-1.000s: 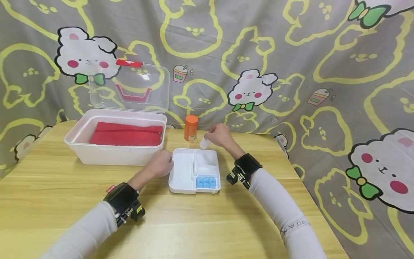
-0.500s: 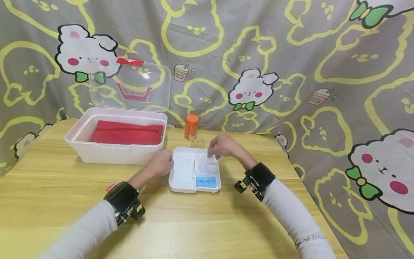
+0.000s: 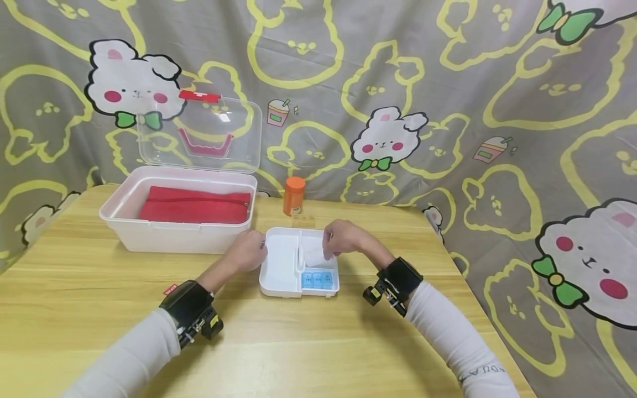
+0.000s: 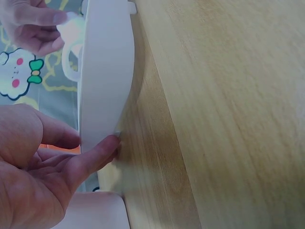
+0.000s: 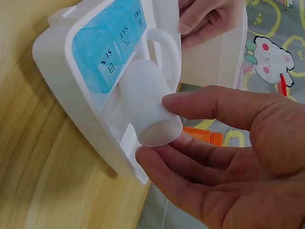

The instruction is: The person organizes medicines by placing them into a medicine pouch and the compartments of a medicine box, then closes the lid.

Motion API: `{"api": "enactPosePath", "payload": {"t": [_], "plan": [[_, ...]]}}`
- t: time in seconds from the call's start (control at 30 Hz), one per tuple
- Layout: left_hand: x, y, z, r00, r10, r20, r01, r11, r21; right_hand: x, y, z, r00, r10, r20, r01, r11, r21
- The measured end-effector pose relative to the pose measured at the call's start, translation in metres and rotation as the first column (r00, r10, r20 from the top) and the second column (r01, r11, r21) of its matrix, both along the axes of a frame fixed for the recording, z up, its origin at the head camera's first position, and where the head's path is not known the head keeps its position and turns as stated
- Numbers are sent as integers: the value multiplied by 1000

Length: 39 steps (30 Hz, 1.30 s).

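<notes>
A white divided box [image 3: 280, 268] lies open on the table, a row of blue day-marked pill compartments [image 3: 317, 279] in its near right section. My left hand [image 3: 246, 251] pinches the box's left edge between thumb and fingers. Over the far right section, my right hand [image 3: 342, 237] holds a small white cylinder [image 5: 150, 107]. In the right wrist view, the thumb lies on its upper side and the fingertips are under its end. The cylinder is tilted and partly inside that section, beside the white loop-shaped divider [image 5: 167, 52]. Whether it touches the section's floor, I cannot tell.
Behind my left hand stands a white bin [image 3: 174, 237] with its clear lid raised and a red zip pouch [image 3: 194, 205] inside. An orange bottle [image 3: 294, 196] is upright behind the box, near a small flat tan strip [image 3: 303, 220]. A patterned curtain [image 3: 318, 72] hangs behind.
From behind the box, my right hand has brought the white cylinder toward me and lowered it into the far right section. My left hand has stayed on the box's edge.
</notes>
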<state>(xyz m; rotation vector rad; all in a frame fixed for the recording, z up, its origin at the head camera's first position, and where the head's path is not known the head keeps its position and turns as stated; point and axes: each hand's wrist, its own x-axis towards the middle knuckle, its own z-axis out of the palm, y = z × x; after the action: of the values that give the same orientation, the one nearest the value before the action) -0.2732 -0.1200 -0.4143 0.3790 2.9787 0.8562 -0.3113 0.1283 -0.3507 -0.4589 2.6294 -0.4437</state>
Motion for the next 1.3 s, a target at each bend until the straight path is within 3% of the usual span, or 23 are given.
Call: {"api": "enactPosePath", "payload": {"t": [0.37, 1.0, 1.13, 1.3], "plan": [[3, 0, 1, 1000, 13, 17, -13, 1000, 2, -1, -5, -14, 994, 86, -63, -76, 987, 144], [2, 1, 0, 1000, 22, 22, -22, 1000, -1, 0, -3, -10, 997, 72, -23, -70, 993, 94], [3, 1, 0, 999, 29, 37, -29, 1000, 3, -4, -5, -6, 997, 52, -49, -48, 996, 70], [3, 1, 0, 998, 36, 41, -36, 999, 3, -15, -11, -6, 991, -45, -130, 45, 999, 0]]}}
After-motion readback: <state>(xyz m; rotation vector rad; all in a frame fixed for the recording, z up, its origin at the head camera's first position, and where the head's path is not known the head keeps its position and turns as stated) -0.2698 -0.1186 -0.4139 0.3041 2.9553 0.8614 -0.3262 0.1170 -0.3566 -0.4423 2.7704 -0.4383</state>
